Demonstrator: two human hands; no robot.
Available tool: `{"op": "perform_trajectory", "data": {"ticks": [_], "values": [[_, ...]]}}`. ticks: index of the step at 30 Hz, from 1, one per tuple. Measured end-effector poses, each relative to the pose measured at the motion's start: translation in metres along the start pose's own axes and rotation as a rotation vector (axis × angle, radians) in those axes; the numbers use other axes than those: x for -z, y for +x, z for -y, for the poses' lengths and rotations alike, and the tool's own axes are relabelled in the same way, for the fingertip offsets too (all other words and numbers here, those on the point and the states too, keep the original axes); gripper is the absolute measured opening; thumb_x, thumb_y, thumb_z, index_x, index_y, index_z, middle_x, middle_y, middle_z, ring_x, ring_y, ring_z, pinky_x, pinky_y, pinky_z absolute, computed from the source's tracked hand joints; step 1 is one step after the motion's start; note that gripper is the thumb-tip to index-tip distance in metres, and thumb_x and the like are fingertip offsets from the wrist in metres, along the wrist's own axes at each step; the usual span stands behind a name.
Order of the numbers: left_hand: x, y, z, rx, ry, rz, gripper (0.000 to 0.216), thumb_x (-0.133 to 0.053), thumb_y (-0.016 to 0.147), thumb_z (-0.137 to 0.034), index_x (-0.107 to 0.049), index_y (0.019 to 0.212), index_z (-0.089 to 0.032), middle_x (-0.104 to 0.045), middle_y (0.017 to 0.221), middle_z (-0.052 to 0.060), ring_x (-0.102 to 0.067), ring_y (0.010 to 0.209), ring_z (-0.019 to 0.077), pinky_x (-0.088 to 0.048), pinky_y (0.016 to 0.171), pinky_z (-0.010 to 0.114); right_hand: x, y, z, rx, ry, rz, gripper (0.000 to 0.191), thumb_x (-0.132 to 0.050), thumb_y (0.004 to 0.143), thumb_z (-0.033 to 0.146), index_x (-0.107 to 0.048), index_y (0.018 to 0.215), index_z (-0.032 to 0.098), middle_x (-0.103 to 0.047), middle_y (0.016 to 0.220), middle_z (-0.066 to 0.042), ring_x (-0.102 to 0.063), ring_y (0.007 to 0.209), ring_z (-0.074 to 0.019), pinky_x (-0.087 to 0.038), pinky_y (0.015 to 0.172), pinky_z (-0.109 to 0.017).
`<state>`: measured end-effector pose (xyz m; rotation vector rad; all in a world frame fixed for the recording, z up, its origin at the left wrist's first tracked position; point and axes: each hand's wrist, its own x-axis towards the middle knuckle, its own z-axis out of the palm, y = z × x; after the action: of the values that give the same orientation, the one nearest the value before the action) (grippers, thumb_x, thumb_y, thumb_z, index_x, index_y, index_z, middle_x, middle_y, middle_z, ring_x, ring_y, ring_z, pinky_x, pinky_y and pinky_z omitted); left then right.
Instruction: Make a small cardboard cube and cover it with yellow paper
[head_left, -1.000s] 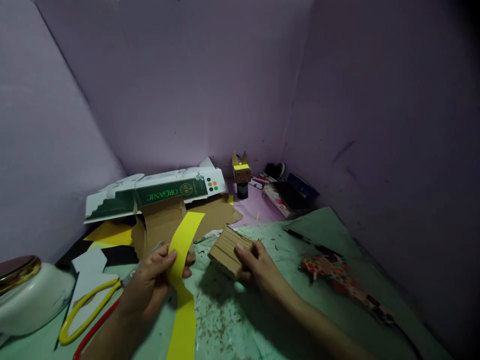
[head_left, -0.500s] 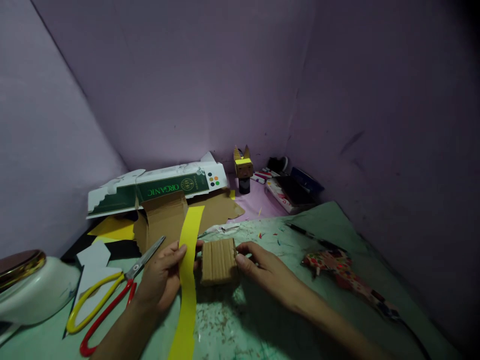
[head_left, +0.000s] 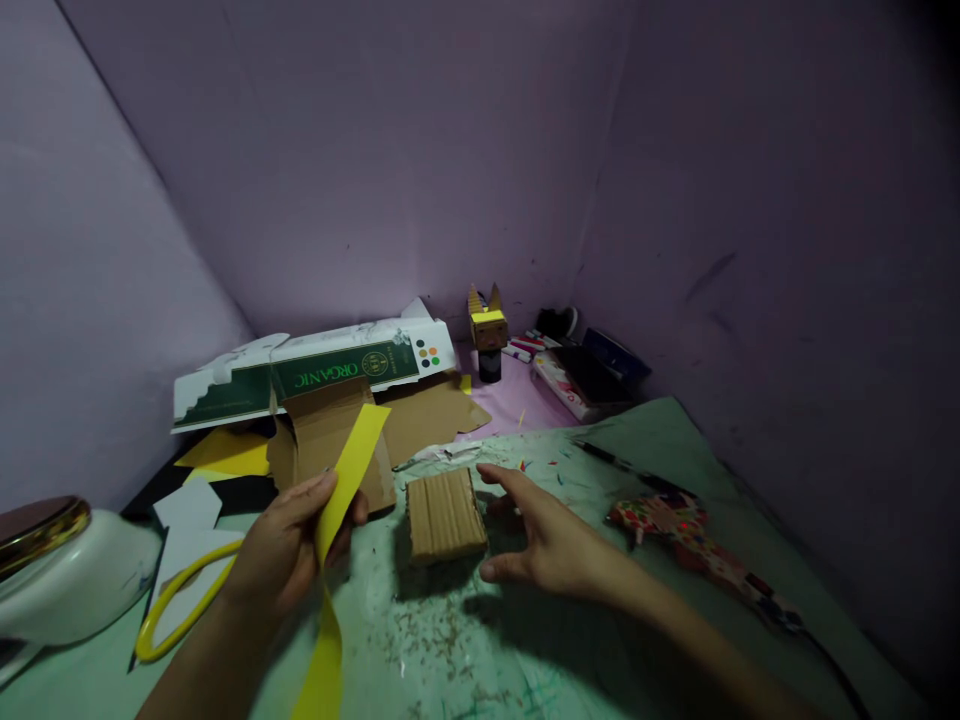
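Note:
Pinched in my left hand point(head_left: 296, 540) is a long yellow paper strip point(head_left: 352, 470), whose lower end trails down toward the bottom of the view. A small block of corrugated cardboard point(head_left: 445, 515) lies on the green table cover, between my hands. Just right of the block is my right hand point(head_left: 544, 540), its thumb and fingers spread apart and nothing in them. Scissors point(head_left: 176, 625) lie left of my left hand; that forearm covers their blades and most of the red handle.
Behind are torn cardboard point(head_left: 330, 430) and a green-and-white carton point(head_left: 322, 370). A small cardboard figure with pointed ears point(head_left: 489, 332) stands at the back. To the right lie a patterned glue gun point(head_left: 675, 525) with a cord and a dark pen point(head_left: 622, 465). White paper pieces point(head_left: 191, 510) are at left.
My left hand has moved left with the yellow strip, away from the block, and over the scissors. My right hand has let go of the block and spread its fingers.

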<state>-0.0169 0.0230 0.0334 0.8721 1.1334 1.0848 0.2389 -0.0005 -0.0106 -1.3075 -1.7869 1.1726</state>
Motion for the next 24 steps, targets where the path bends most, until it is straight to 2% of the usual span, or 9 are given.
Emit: {"op": "perform_trajectory", "data": {"ticks": [3,6,8,12,16,20,24], "values": [[0.001,-0.003,-0.006,0.027,0.048,-0.009,0.038,-0.083,0.051,-0.044,-0.065,0.052,-0.01,-0.059,0.046,0.002,-0.039,0.03,0.0043,-0.031,0.028,0.014,-0.002,0.002,-0.001,0.091,0.043,-0.017,0.104,-0.083,0.054,0.015,-0.031,0.143,0.029,-0.037,0.147,-0.014,-0.042,0.129,-0.0363,-0.031,0.11,-0.057],[0.0,-0.005,-0.008,0.03,0.061,-0.027,0.041,-0.085,0.047,-0.045,-0.064,0.05,-0.01,-0.057,0.044,0.002,-0.039,0.031,0.0039,-0.031,0.028,0.013,-0.009,0.006,-0.005,0.171,0.09,-0.036,0.108,-0.082,0.055,0.014,-0.026,0.146,0.03,-0.03,0.153,-0.012,-0.027,0.14,-0.0353,-0.02,0.114,-0.058],[0.0,-0.004,-0.006,0.024,0.057,-0.024,0.039,-0.085,0.047,-0.043,-0.065,0.051,-0.01,-0.059,0.046,0.002,-0.041,0.032,0.0046,-0.032,0.029,0.013,-0.014,0.01,-0.007,0.185,0.126,-0.033,0.106,-0.082,0.055,0.014,-0.027,0.145,0.031,-0.032,0.152,-0.012,-0.03,0.139,-0.0359,-0.021,0.114,-0.058],[0.002,-0.001,-0.002,-0.003,0.026,-0.027,0.034,-0.081,0.054,-0.04,-0.065,0.054,-0.011,-0.061,0.048,0.003,-0.043,0.034,0.006,-0.033,0.03,0.014,-0.015,0.011,-0.007,0.175,0.199,-0.053,0.094,-0.083,0.052,0.017,-0.041,0.136,0.03,-0.049,0.139,-0.013,-0.044,0.129,-0.0375,-0.029,0.11,-0.058],[0.009,0.002,-0.002,-0.057,-0.064,-0.069,0.025,-0.071,0.066,-0.034,-0.063,0.057,-0.011,-0.062,0.05,0.003,-0.04,0.031,0.0054,-0.033,0.03,0.016,0.01,0.01,0.002,0.086,0.35,-0.164,0.088,-0.083,0.055,0.03,-0.042,0.132,0.024,-0.051,0.135,-0.014,-0.048,0.125,-0.0362,-0.038,0.105,-0.054],[0.016,0.005,-0.003,-0.07,-0.18,-0.157,0.022,-0.062,0.072,-0.029,-0.06,0.058,-0.012,-0.06,0.052,0.001,-0.037,0.03,0.0046,-0.033,0.031,0.017,0.044,0.028,0.011,0.015,0.392,-0.331,0.091,-0.083,0.055,0.033,-0.039,0.134,0.02,-0.049,0.139,-0.016,-0.045,0.129,-0.0348,-0.038,0.106,-0.05],[0.017,0.006,-0.005,-0.056,-0.225,-0.214,0.019,-0.061,0.073,-0.026,-0.059,0.06,-0.013,-0.059,0.053,0.0,-0.037,0.03,0.0043,-0.033,0.032,0.017,0.062,0.074,0.015,0.065,0.315,-0.272,0.087,-0.08,0.055,0.028,-0.042,0.133,0.021,-0.049,0.139,-0.016,-0.043,0.131,-0.0347,-0.036,0.108,-0.051]]}}
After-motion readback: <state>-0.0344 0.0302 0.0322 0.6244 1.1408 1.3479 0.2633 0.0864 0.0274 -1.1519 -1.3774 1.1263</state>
